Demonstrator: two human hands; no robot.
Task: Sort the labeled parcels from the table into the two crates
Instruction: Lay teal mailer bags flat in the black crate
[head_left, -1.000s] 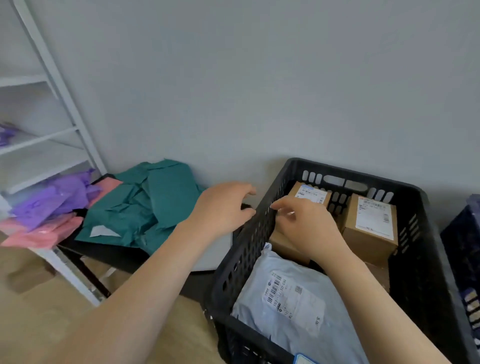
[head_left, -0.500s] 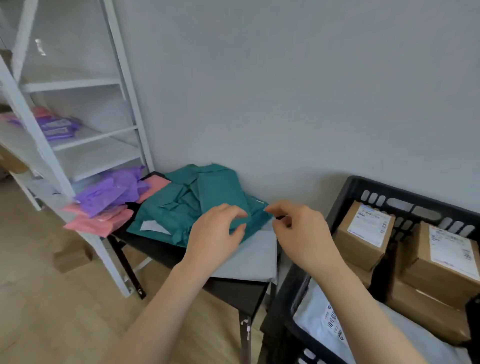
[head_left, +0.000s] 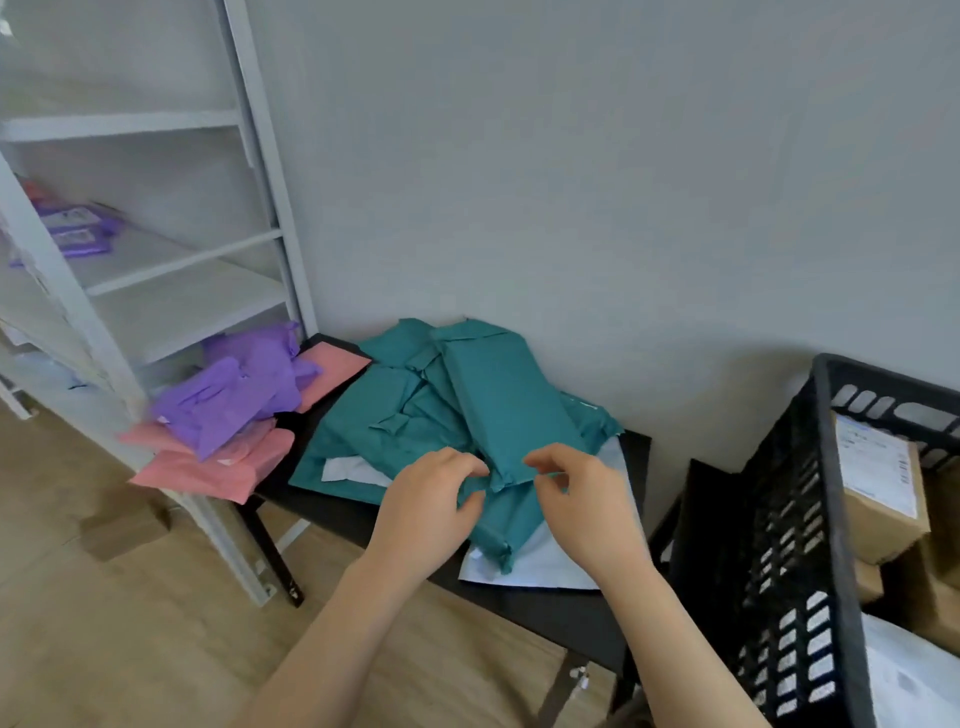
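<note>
A pile of teal parcels lies on the black table. The top teal parcel points its near end towards me. My left hand and my right hand meet at that near end, with curled fingertips pinching its two corners. A pale grey mailer lies under the teal pile. At the right stands a black crate holding labeled cardboard boxes and a grey mailer. The second crate is out of view.
Purple parcels and pink parcels lie at the table's left end, against a white shelf unit. More purple packets sit on a shelf. A small cardboard box is on the wooden floor. A grey wall backs the table.
Both hands left the crate and moved left over the table to the teal pile. They now close on the near end of the top teal parcel. My view swung left.
</note>
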